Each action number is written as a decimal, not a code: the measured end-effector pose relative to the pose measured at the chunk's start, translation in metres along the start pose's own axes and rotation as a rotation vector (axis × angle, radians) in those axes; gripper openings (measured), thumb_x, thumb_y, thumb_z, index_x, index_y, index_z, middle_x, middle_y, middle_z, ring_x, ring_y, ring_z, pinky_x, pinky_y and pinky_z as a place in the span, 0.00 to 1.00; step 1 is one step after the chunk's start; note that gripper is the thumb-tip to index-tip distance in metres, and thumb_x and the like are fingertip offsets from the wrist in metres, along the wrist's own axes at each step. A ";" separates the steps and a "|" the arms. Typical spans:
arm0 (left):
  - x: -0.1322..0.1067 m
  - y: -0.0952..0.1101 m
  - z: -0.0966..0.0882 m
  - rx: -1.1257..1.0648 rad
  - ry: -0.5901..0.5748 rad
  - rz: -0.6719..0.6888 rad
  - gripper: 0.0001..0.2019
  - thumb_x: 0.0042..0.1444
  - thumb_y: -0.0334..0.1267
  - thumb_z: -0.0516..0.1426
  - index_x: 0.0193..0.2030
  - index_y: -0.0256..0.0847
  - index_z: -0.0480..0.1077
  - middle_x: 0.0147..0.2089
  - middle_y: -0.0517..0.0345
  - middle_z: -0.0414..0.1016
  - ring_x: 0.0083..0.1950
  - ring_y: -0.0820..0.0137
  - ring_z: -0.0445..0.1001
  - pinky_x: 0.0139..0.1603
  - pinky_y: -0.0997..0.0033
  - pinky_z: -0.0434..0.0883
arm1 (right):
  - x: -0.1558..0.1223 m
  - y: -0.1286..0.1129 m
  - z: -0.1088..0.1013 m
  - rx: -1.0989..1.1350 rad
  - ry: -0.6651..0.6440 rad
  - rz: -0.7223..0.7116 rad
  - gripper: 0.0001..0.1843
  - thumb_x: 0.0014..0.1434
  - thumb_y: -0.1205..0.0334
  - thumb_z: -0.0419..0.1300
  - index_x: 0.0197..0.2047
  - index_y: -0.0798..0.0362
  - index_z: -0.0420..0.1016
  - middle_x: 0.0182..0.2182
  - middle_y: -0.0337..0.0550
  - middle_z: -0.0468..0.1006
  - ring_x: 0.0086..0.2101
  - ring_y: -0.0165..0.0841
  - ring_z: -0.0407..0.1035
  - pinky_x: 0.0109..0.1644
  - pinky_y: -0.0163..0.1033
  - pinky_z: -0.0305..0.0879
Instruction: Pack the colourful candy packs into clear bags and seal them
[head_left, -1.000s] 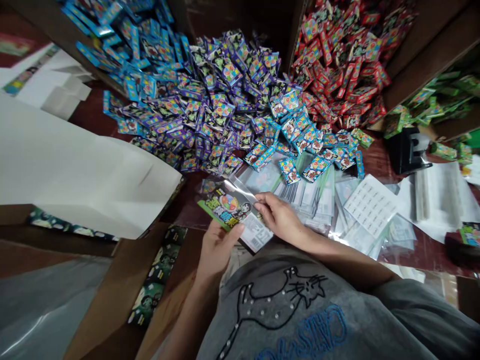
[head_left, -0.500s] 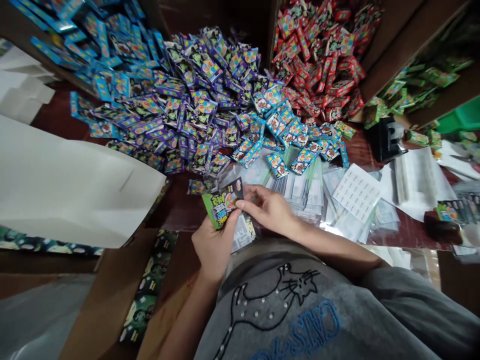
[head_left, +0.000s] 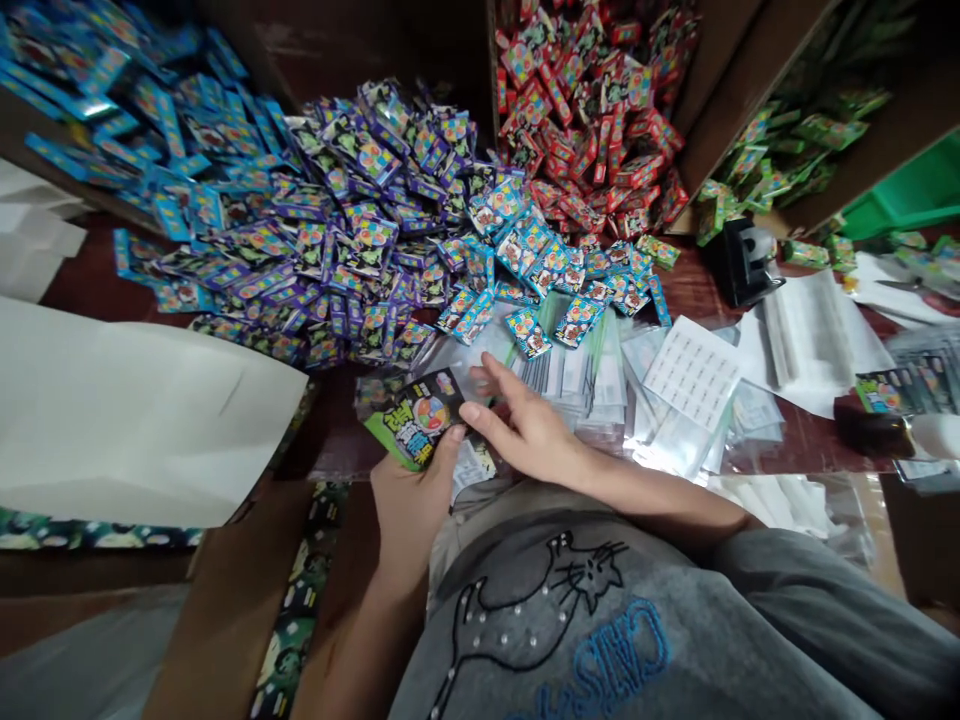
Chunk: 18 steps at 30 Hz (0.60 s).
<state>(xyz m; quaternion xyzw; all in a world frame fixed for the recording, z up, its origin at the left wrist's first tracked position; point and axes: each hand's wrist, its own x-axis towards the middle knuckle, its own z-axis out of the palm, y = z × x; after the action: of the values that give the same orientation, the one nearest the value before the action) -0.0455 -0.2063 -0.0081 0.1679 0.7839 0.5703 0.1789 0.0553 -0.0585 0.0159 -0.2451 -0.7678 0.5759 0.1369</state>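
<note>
My left hand (head_left: pixel 411 500) is closed on a black-and-green printed packet (head_left: pixel 431 412), its thumb pressed on the lower right edge. The packet is tilted, with a colourful round picture and large lettering facing up. Beside its right edge is my right hand (head_left: pixel 536 430), with thumb and fingers apart; the thumb tip is at the packet's edge, and I cannot tell whether it touches. Below the packet, partly covered by my hands, a printed sheet in clear plastic (head_left: pixel 471 465) shows. Another clear-wrapped packet (head_left: pixel 373 392) lies just behind it.
Heaps of small purple packets (head_left: pixel 367 240), blue packets (head_left: pixel 529 330) and red packets (head_left: pixel 600 150) lie at the back. Green packets (head_left: pixel 806 150) fill a box at right. Clear sleeves (head_left: pixel 577 385), a label sheet (head_left: pixel 691 372) and a black tape dispenser (head_left: pixel 742 262) are on the table.
My right hand's fingers have come off the packet and spread apart. The packet, in my left hand, has shifted left and turned more face-up. The whole view has shifted slightly.
</note>
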 end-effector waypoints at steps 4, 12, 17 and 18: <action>-0.006 0.001 0.007 0.058 0.017 0.001 0.21 0.54 0.51 0.73 0.49 0.38 0.84 0.46 0.52 0.89 0.48 0.60 0.86 0.53 0.62 0.83 | 0.002 0.000 -0.001 0.131 -0.018 0.042 0.33 0.64 0.35 0.66 0.61 0.52 0.75 0.52 0.49 0.85 0.45 0.37 0.80 0.49 0.42 0.76; -0.005 0.007 -0.011 -0.056 -0.269 -0.212 0.31 0.46 0.54 0.76 0.52 0.37 0.83 0.48 0.48 0.89 0.45 0.57 0.86 0.46 0.61 0.83 | 0.000 0.011 -0.009 0.287 0.073 -0.029 0.25 0.66 0.36 0.66 0.36 0.51 0.77 0.29 0.34 0.75 0.30 0.27 0.65 0.35 0.36 0.63; -0.006 0.004 -0.034 0.065 -0.233 -0.120 0.21 0.58 0.55 0.69 0.48 0.38 0.83 0.45 0.50 0.88 0.47 0.59 0.84 0.52 0.61 0.81 | -0.010 0.019 -0.012 0.200 -0.046 0.033 0.20 0.70 0.41 0.65 0.44 0.50 0.82 0.35 0.38 0.81 0.34 0.30 0.71 0.40 0.37 0.69; -0.006 0.002 -0.034 0.081 -0.111 -0.095 0.20 0.60 0.54 0.69 0.46 0.38 0.82 0.44 0.51 0.87 0.45 0.60 0.84 0.52 0.62 0.80 | -0.013 0.020 -0.010 0.167 -0.122 0.061 0.18 0.69 0.43 0.67 0.48 0.49 0.83 0.38 0.40 0.84 0.36 0.32 0.74 0.41 0.38 0.70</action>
<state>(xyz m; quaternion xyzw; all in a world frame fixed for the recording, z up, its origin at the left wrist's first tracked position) -0.0558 -0.2371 0.0037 0.1690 0.8025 0.5187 0.2417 0.0756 -0.0524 0.0007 -0.2208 -0.7163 0.6555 0.0921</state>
